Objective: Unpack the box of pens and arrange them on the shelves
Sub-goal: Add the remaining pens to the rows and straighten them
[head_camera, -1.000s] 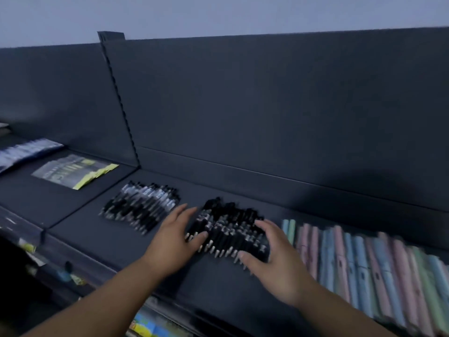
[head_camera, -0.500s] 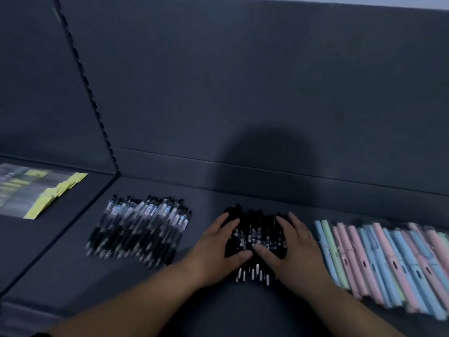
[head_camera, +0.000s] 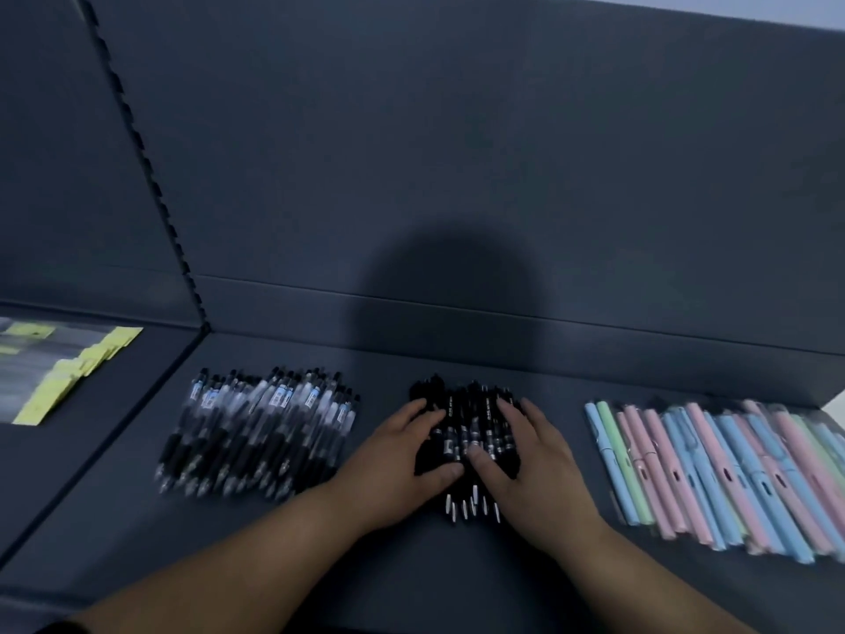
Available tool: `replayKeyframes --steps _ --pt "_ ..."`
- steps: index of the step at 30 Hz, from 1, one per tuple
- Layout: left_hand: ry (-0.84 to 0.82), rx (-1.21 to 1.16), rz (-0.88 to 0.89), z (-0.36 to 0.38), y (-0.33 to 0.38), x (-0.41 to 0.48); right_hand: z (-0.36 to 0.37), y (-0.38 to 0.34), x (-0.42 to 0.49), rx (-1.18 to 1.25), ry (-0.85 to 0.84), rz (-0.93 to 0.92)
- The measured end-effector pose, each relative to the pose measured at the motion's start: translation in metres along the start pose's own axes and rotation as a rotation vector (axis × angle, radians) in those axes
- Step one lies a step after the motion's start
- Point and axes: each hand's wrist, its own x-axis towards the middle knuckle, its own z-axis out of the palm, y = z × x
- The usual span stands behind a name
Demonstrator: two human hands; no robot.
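Item 1, nearest: two bare forearms enter from the lower edge and converge on the middle of the dark shelf (head_camera: 457, 583)

Item 2: left hand (head_camera: 398, 469), palm down, fingers spread and curved against the left flank of the black pens (head_camera: 466, 432); thumb tucked under the pile's near edge. Flat press, not a closed grasp

Item 3: right hand (head_camera: 532, 471), palm down, fingers spread along the right flank of the same pile; its thumb meets the left thumb at the near middle. The two hands bracket the pile between them

Item 4: black pens, a loose heap at shelf centre, long axes running near to far, silvery tips pointing toward the viewer and showing below the thumbs, clip ends toward the back panel (head_camera: 457, 176)

Item 5, left of the heap, apart from it: clear-barrelled pens (head_camera: 260, 432) with black grips, same near-to-far lie, leaning slightly rightward at the far end, tips near

Item 6, right of the heap, apart: pastel pens (head_camera: 713, 473) in blue, pink and green, each in a clear sleeve, side by side, far ends tilted left

Item 7, far left, on the adjoining shelf section: flat packets with yellow headers (head_camera: 68, 372), contents blurred

Item 8, farthest: back panel, upright, with a notched upright strip (head_camera: 137, 144) dividing the sections
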Motion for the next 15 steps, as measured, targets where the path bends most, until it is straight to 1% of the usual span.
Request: replayKeyframes --steps 4,7,9,12,15 --pt "-0.049 -0.033 0.026 0.004 0.004 -0.013 -0.009 0.015 -0.006 0.018 -0.083 -0.092" --pt "-0.066 0.012 0.026 0.008 0.008 -0.021 -0.011 0.023 -0.012 0.097 -0.145 -0.110" --pt "-0.051 0.061 0.035 0.010 0.010 -0.022 -0.009 0.025 -0.014 0.101 -0.178 -0.134" --pt "-0.010 0.069 0.029 0.009 0.011 -0.020 -0.007 0.023 -0.014 0.064 -0.210 -0.156" --pt "-0.015 0.086 0.006 0.007 0.014 -0.017 -0.008 0.023 -0.012 0.054 -0.211 -0.162"
